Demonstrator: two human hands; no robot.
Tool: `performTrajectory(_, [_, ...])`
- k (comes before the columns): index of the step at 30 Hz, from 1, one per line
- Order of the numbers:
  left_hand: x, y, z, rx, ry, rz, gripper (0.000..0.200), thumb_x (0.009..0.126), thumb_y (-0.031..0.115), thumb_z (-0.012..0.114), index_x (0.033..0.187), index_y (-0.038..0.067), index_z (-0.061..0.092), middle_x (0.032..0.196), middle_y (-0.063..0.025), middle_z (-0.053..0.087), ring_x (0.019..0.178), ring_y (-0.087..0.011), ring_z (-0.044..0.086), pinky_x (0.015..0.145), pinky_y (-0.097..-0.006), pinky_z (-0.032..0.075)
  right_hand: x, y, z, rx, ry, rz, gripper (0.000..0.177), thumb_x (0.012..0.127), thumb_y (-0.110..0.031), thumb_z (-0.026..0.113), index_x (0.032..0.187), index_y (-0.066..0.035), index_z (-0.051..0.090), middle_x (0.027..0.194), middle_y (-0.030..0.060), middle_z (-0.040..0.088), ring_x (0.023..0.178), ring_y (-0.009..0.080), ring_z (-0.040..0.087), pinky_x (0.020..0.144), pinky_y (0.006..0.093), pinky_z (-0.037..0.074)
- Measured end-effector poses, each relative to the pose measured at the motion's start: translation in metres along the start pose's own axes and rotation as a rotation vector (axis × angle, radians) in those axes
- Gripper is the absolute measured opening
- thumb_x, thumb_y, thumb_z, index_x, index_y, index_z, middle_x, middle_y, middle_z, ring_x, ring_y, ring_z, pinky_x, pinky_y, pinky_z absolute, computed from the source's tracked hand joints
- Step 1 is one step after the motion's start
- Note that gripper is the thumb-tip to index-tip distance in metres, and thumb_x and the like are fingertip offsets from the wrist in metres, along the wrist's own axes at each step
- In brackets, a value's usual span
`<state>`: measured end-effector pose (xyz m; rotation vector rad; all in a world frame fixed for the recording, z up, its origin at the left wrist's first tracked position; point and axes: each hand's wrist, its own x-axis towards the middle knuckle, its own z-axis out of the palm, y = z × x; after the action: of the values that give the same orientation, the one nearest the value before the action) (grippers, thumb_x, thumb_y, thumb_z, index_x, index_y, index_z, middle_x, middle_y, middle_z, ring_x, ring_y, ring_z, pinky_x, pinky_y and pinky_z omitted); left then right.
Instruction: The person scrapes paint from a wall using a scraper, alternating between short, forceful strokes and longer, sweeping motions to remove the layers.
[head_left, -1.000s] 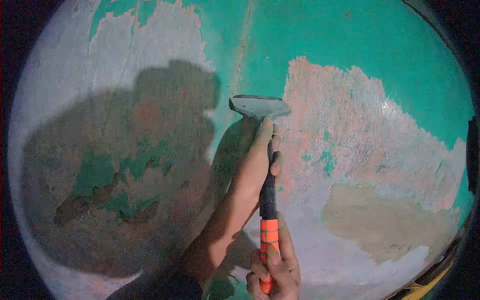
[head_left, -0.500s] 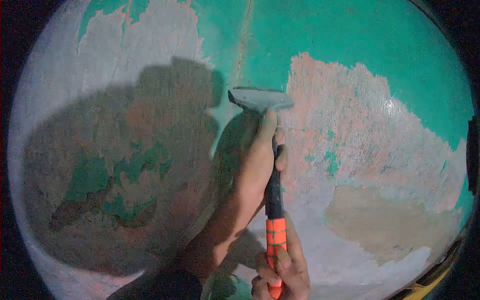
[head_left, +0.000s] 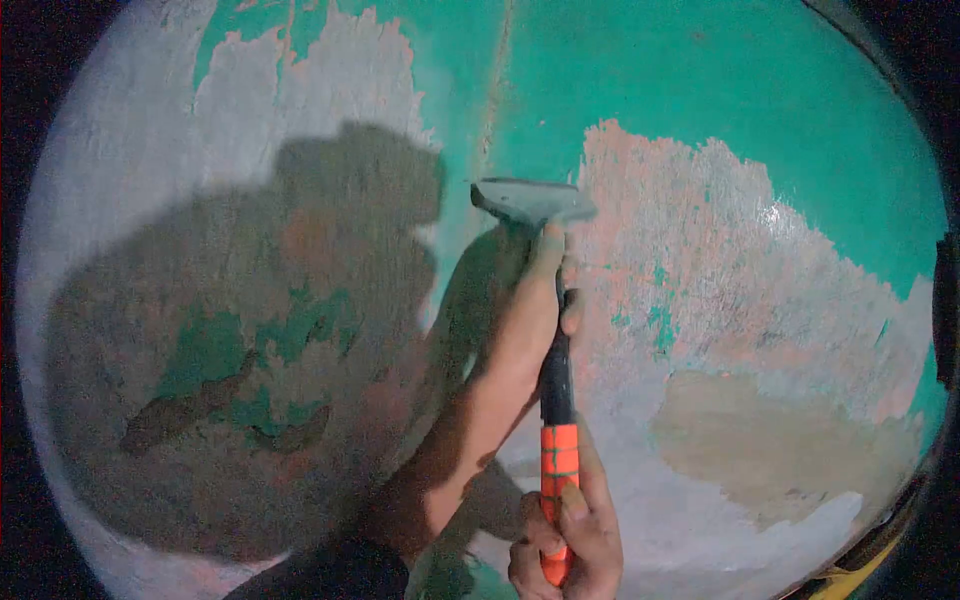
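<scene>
A long-handled paint scraper (head_left: 556,390) stands upright against the wall, its wide grey head (head_left: 525,198) on green paint at the edge of a bare patch. My left hand (head_left: 530,315) is closed round the upper black shaft, thumb pointing up just beneath the head. Lower down, my right hand (head_left: 592,550) grips the orange end of the handle (head_left: 560,450) with its fingers wrapped. Whether the blade's edge touches the wall cannot be made out.
Green paint (head_left: 690,70) covers the upper wall (head_left: 780,300), with ragged grey and pinkish stripped areas below. A vertical seam (head_left: 495,95) runs above the scraper. My shadow (head_left: 200,300) darkens the left side. Something yellow (head_left: 850,583) shows at bottom right.
The scraper and both hands sit slightly farther right in view, and the wall has shifted a little too. My right hand and the orange grip are slightly higher. Both holds stay the same.
</scene>
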<state>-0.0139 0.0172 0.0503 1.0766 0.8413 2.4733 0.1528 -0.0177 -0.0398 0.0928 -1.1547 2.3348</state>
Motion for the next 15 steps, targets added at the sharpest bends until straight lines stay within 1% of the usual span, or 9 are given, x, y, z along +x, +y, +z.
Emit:
performTrajectory(4, [0.009,0.003,0.0,0.013,-0.022,0.015,0.025,0.091,0.035,0.049,0.085,0.011,0.044,0.069,0.003,0.046,0.04,-0.007,0.038,0.031,-0.0246,0.032,0.008,-0.009,0.008,-0.003,-0.052,-0.013,0.067,0.09,-0.023,0.05,0.144,-0.018,0.011,0.061,0.0036,0.037,0.029,0.007,0.025,0.025,0.0218,0.021])
performTrajectory(7, [0.006,0.003,0.001,0.029,-0.007,0.021,0.025,0.09,0.035,0.049,0.085,0.012,0.043,0.07,0.003,0.046,0.04,-0.007,0.037,0.031,-0.0246,0.032,-0.003,-0.012,0.004,0.004,-0.08,-0.017,0.055,0.095,-0.025,0.043,0.143,-0.016,0.017,0.065,0.001,0.042,0.033,0.0057,0.027,0.029,0.0202,0.024])
performTrajectory(10, [0.006,0.004,0.002,0.022,-0.002,0.023,0.025,0.09,0.035,0.049,0.085,0.012,0.043,0.07,0.0029,0.046,0.04,-0.0071,0.038,0.031,-0.0246,0.032,0.0,-0.011,0.01,0.057,-0.047,-0.008,0.067,0.09,-0.022,0.049,0.144,-0.018,0.01,0.062,0.0037,0.037,0.029,0.0066,0.025,0.025,0.0217,0.021])
performTrajectory(13, [0.012,0.004,0.003,0.023,-0.006,0.022,0.025,0.09,0.035,0.05,0.084,0.012,0.043,0.07,0.0029,0.046,0.04,-0.0071,0.038,0.031,-0.0246,0.032,0.001,-0.017,0.009,-0.082,-0.096,-0.039,0.055,0.095,-0.026,0.042,0.143,-0.016,0.017,0.066,0.0006,0.042,0.033,0.0055,0.027,0.029,0.0199,0.024])
performTrajectory(15, [0.009,0.003,0.002,0.03,-0.001,0.03,0.025,0.09,0.035,0.05,0.084,0.012,0.043,0.07,0.0029,0.046,0.04,-0.0072,0.038,0.031,-0.0246,0.032,-0.001,-0.012,0.01,-0.08,-0.078,-0.058,0.055,0.095,-0.027,0.042,0.143,-0.016,0.018,0.067,0.0002,0.042,0.033,0.0053,0.027,0.029,0.0198,0.024])
